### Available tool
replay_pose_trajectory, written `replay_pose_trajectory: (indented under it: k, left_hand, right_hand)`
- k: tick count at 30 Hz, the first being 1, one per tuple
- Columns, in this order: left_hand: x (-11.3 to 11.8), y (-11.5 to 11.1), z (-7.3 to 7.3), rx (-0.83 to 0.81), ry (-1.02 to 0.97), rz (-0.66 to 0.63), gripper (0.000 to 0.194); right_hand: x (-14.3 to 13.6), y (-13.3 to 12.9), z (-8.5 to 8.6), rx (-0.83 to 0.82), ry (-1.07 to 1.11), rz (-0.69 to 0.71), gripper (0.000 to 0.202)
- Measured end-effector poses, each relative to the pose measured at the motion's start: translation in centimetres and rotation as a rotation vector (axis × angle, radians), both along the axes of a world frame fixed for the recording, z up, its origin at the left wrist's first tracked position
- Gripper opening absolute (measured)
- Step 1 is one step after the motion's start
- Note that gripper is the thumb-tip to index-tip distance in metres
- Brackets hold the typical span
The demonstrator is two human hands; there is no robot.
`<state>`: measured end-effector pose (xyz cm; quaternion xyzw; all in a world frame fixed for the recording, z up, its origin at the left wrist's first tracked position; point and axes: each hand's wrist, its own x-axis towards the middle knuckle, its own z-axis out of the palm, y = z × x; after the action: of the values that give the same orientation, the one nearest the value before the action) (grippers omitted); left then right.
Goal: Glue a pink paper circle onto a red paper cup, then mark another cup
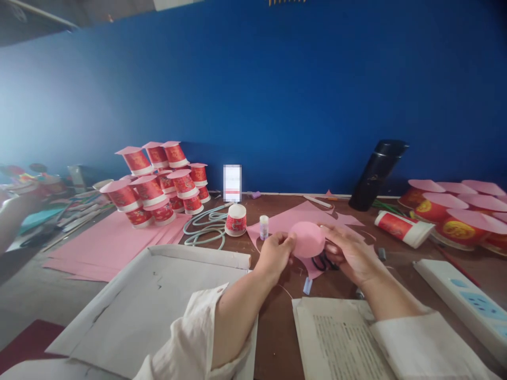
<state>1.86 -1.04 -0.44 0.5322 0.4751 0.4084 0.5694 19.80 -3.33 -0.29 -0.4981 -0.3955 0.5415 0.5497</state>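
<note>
Between my two hands is a round pink paper disc (308, 239), raised over the brown table. My left hand (276, 254) pinches its left edge between thumb and fingers. At its right edge, my right hand (350, 252) grips it with the fingertips. Beneath the disc lie pink paper offcuts (283, 219) and the black handles of scissors (327, 262), partly covered. Just left of the disc stands a small glue stick (264, 228) without its cap. Farther left, a red patterned paper cup (236, 220) rests upside down.
Stacked red cups with pink paper tops (148, 190) stand at the left on pink sheets (91, 248). A grey cable (206, 227) lies coiled nearby. To the right are a black flask (376, 177), a tipped cup (404, 228), more topped cups (461, 227) and a power strip (467, 301). Printed papers (336, 338) lie in front.
</note>
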Motion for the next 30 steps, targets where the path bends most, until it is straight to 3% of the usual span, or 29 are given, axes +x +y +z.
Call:
replay_pose_trajectory:
  k: [6,13,22,30]
  left_hand:
    - [0.5,0.3,0.0,-0.195,-0.349,0.096,0.015]
    - [0.6,0.8,-0.3,-0.189,-0.405,0.163,0.018]
    - [0.8,0.2,-0.9,-0.245,-0.461,-0.005,0.029]
    - [0.9,0.3,-0.5,-0.232,-0.398,0.074,0.026]
  right_hand:
    - [-1.1,0.0,-0.2,-0.031,-0.156,0.064,0.049]
    - [-1.0,0.1,-0.8,-0.041,-0.281,0.029,0.051]
    - [-1.3,0.0,-1.0,-0.048,-0.246,-0.023,0.047]
    - [-1.4,0.2,-0.9,-0.068,-0.141,-0.010,0.047]
